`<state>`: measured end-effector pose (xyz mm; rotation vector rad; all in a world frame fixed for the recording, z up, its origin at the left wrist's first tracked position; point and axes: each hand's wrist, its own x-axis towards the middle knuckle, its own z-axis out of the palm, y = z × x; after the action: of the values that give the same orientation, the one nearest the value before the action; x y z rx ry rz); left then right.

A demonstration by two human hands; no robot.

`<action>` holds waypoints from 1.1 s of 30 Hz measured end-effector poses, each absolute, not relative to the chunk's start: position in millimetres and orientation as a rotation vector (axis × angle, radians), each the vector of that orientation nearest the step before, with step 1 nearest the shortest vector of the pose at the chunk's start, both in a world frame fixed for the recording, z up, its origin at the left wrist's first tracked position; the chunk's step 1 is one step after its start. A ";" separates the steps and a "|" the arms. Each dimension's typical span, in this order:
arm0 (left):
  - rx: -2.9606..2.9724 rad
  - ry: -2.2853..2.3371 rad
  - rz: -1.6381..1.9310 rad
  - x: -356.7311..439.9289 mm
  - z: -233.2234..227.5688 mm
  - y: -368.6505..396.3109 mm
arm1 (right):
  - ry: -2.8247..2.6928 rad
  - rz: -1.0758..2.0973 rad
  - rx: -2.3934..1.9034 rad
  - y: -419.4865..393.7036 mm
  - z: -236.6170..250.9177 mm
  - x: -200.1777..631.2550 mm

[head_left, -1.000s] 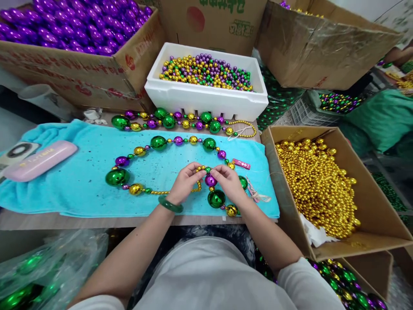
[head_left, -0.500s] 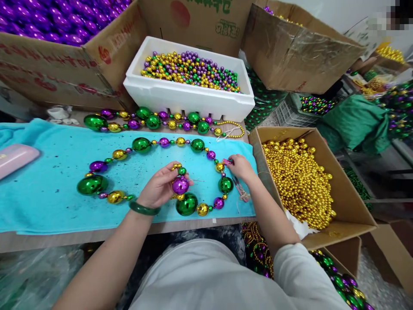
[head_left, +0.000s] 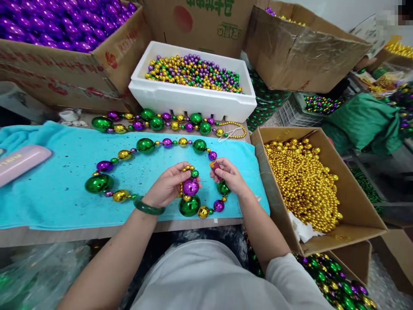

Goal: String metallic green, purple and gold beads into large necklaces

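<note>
On a turquoise towel point(head_left: 64, 202) lies a large bead necklace point(head_left: 146, 145) of shiny green, purple and gold beads, laid out as a loop. My left hand point(head_left: 169, 183), with a green bangle point(head_left: 149, 206) at its wrist, pinches one end of the necklace by small gold beads. A green bead point(head_left: 194, 173) and a purple bead point(head_left: 190, 187) hang just by its fingertips. My right hand point(head_left: 229, 175) is closed on a small dark red object point(head_left: 216, 168) with an orange end, its kind unclear. That hand is just above the loop's right side, partly covering its beads.
Behind the towel lie more bead strands point(head_left: 156, 122) and a white foam box point(head_left: 193, 101) of small beads. To the right stands a carton point(head_left: 351, 239) of gold bead strings. A pink case point(head_left: 24, 163) rests at left; a carton of purple beads point(head_left: 58, 26) stands behind.
My right hand has moved left, closer to my left hand, bringing the red object up beside the beads. My left hand keeps its pinch; the view has shifted slightly.
</note>
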<state>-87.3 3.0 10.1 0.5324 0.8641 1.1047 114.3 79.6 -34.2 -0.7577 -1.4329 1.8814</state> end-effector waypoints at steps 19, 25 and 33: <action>0.575 0.861 1.059 -86.9 12.7 -1.6 | -1.359 1.957 -0.683 63.0 -14.9 97.2; 0.575 0.851 1.065 -84.9 13.4 -1.4 | -1.376 1.963 -0.712 65.1 -20.1 96.2; 0.566 0.838 1.043 -83.8 13.4 -1.8 | -1.294 1.898 -0.877 63.3 -17.9 88.5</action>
<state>-83.8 -1.8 13.4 0.5656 0.8380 1.0428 88.5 63.3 -17.9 -0.8775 -1.2937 1.8982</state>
